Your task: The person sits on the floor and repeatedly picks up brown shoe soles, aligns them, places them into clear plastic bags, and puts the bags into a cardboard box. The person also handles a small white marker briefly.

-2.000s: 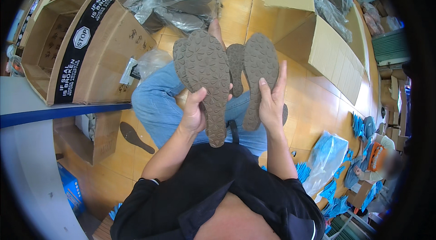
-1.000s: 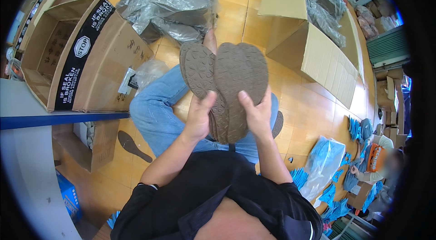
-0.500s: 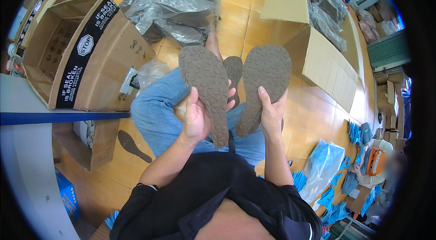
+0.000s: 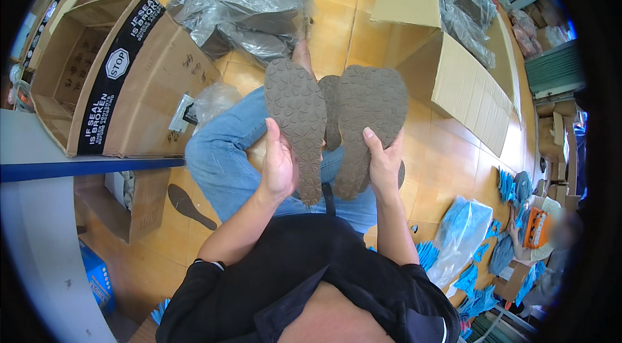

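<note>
Two brown-grey shoe soles with a raised flower-like pattern are held up side by side over my lap. My left hand point(image 4: 280, 160) grips the left sole point(image 4: 297, 109) along its outer edge, the fingers going behind it. My right hand point(image 4: 385, 160) is closed round the right sole point(image 4: 372, 100), thumb on the patterned face. Both soles stand wide end up, narrow end toward me. Partly hidden between them, farther back, a third sole point(image 4: 332, 109) shows; what supports it cannot be made out.
Plastic-wrapped grey soles point(image 4: 253, 9) lie on the tiled floor ahead. An open carton point(image 4: 149, 77) stands left, another carton point(image 4: 470, 87) with bagged soles right. A single dark sole point(image 4: 188, 205) lies at lower left. Blue pieces and a plastic bag point(image 4: 460, 233) lie right, near another person point(image 4: 541, 233).
The left sole has turned more upright, and its top has moved right. The right sole has shifted slightly left, so the two are closer together. Both hands keep their grip.
</note>
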